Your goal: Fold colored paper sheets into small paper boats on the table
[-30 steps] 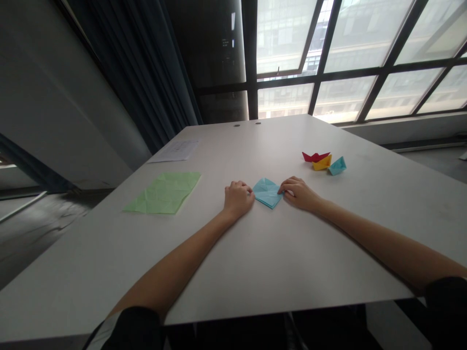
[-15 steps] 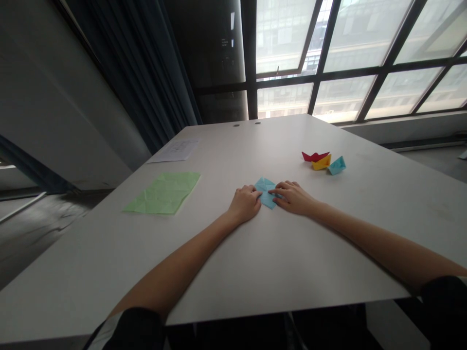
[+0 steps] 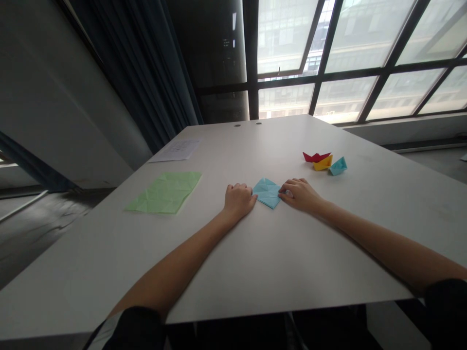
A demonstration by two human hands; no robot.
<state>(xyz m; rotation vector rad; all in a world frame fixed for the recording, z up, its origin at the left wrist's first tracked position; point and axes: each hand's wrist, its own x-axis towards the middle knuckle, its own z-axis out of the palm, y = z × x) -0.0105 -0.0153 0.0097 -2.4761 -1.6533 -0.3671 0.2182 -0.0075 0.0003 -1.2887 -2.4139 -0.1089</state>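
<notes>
no legible text, printed sheet (image 3: 175,150) (too small)

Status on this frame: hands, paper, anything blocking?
Left hand curled on left corner of blue folded paper. Right hand curled on its right corner. Paper lies on table. Paper boats beyond, apart; nothing blocking.

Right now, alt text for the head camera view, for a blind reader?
On a white table, the left hand and right hand each touch an opposite corner of a folded blue paper between them. Beyond the right hand sit three small paper boats, red, yellow and blue; a creased green sheet lies to the left.
</notes>
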